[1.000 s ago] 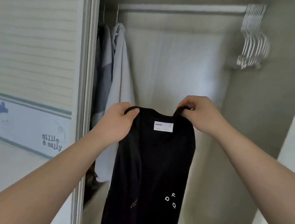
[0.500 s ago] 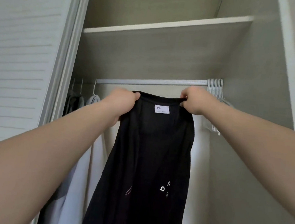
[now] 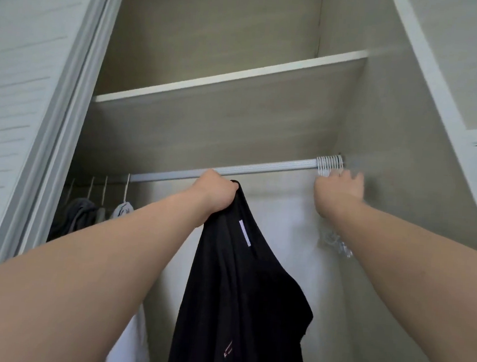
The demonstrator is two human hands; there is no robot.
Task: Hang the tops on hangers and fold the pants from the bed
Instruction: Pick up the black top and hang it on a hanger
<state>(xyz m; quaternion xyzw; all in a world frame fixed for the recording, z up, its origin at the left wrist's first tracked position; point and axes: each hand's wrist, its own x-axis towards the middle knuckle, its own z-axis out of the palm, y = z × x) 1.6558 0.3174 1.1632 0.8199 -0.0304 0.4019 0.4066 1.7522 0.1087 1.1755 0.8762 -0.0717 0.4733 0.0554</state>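
Compared with half a second earlier, when both hands stretched the neckline flat between them, the right hand (image 3: 338, 195) has left the garment and is now up at the right end of the rail (image 3: 261, 170). The black top (image 3: 240, 282) therefore hangs from the left hand (image 3: 216, 192) alone. The left hand's fingers are curled tightly round a bunched part of the neckline, just below the rail. The cloth drops in long folds, and its white label (image 3: 245, 233) is turned almost edge-on. The right hand is blurred by motion, its fingers raised against the necks of the white hangers (image 3: 329, 164) packed together on the rail. Whether it grasps one cannot be told. The wardrobe (image 3: 389, 194) holds these hangers at the right. At the far left of the same rail it holds a dark grey garment (image 3: 78, 218) and a pale garment (image 3: 123, 209), each on its own hook. A shelf (image 3: 225, 90) spans the wardrobe above the rail. A slatted door (image 3: 16, 103) borders the opening on the left. The left forearm crosses in front of the lower part of the hung garments.
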